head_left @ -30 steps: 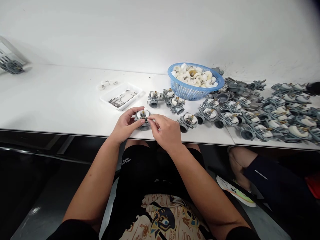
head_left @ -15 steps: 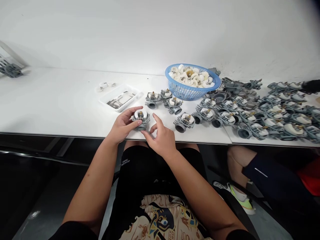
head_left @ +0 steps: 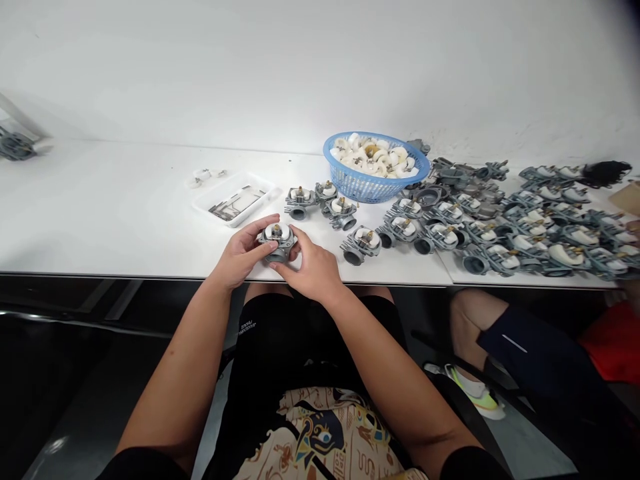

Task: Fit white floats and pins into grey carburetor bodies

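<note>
Moved: right hand [head_left: 316, 268] has closed onto the grey metal body with white curved insert [head_left: 278, 241].
Left fingers: curled round its left side, thumb pressing the near face.
Right fingers: bent, gripping its right side with the thumb.
Body position: front-left of the blue plastic mesh basket [head_left: 367, 189], at the white desk [head_left: 125, 220]; desk contact cannot be told.
White plastic tray [head_left: 273, 193]: left of basket, thin metal pins inside.

Workshop: white bench [head_left: 125, 220], rows of metal carburetor bodies [head_left: 500, 257], basket of floats [head_left: 377, 189].
</note>
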### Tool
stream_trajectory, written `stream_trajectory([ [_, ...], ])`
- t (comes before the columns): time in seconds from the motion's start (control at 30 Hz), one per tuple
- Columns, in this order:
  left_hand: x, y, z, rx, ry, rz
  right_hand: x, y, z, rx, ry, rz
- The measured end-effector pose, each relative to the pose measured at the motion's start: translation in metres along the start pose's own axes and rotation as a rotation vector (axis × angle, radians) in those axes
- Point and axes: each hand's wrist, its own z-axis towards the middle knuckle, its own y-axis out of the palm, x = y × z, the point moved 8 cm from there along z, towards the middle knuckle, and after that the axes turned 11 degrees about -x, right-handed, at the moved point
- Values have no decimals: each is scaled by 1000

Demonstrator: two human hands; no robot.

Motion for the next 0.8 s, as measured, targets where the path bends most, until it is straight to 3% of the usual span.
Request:
stream_trajectory([
  [0.27, 2, 3, -1, 6, 6, 114, 4, 1, -3, -7, -42, 38],
  [0.57, 2, 2, 1, 20, 47, 83, 2, -1, -8, 2, -73, -8],
  [0.8, -1, -2, 2, 90, 48, 95, 5, -2, -7, 28, -53, 3],
])
